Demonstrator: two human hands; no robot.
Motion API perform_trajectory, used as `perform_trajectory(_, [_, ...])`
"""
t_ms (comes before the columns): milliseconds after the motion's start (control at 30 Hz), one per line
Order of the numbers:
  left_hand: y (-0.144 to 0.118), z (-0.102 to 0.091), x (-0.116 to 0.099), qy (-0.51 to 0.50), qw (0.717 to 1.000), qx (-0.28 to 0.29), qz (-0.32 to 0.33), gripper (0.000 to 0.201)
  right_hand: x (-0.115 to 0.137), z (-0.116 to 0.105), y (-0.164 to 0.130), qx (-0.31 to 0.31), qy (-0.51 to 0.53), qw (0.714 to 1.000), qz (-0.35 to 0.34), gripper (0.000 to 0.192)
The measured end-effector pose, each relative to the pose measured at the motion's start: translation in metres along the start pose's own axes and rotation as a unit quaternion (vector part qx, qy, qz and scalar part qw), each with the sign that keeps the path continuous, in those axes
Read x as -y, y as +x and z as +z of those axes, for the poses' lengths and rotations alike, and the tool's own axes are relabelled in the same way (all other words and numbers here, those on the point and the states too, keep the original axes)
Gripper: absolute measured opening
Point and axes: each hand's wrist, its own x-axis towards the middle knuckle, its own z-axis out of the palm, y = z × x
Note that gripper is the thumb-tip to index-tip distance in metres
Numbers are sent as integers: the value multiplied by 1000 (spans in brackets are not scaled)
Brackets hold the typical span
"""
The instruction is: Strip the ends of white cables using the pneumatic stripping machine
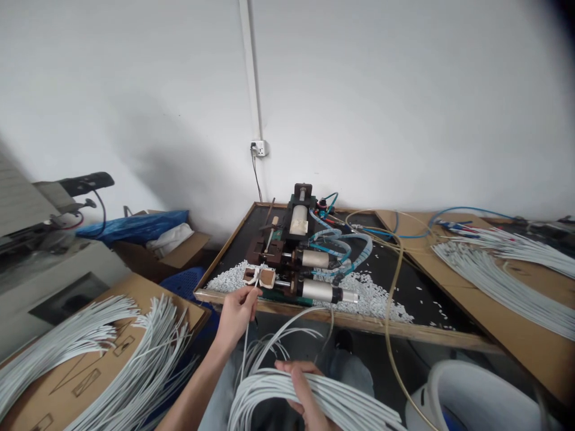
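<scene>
Two hands: both the person's own, each closed on white wire.
Left hand (236, 312): its grip pinches a single white wire (246, 341) by the end, holding that end up at the front of the small pneumatic machine (299, 254) — the wire hangs down from the fingers toward the lap.
Right hand (302, 389): below and just right of the left grip, fingers clenched over a thick bundle of white wires (323, 398) lying across the lap.
Machine: just beyond the left grip, on the black-topped table (417, 287), with metal cylinders and blue hoses (341, 245) on its right side.
White scraps (377, 296): heaped on the table around the machine's base, right of the left grip.
Cardboard box (103, 359): left of both grips, more white wires fanned over it.
Far right: another spread of white wires (503, 275) on cardboard, well apart from either grip.
White bucket (476, 392): right of the right hand, low down.
</scene>
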Motion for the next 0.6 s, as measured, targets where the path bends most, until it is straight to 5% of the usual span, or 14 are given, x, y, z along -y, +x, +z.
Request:
perform_trajectory(200, [-32,-15,-16,38,999,0,26,37,4,10,-11,41,-15,997,-67,40])
perform_trajectory(400, [-72,-30,-70,216,928,217,212,33,8,15,-21,117,-196,957,-181,32])
perform_trajectory(600, [-87,-12,-112,204,859,378,278,17,10,14,-26,67,-300,922,-234,19])
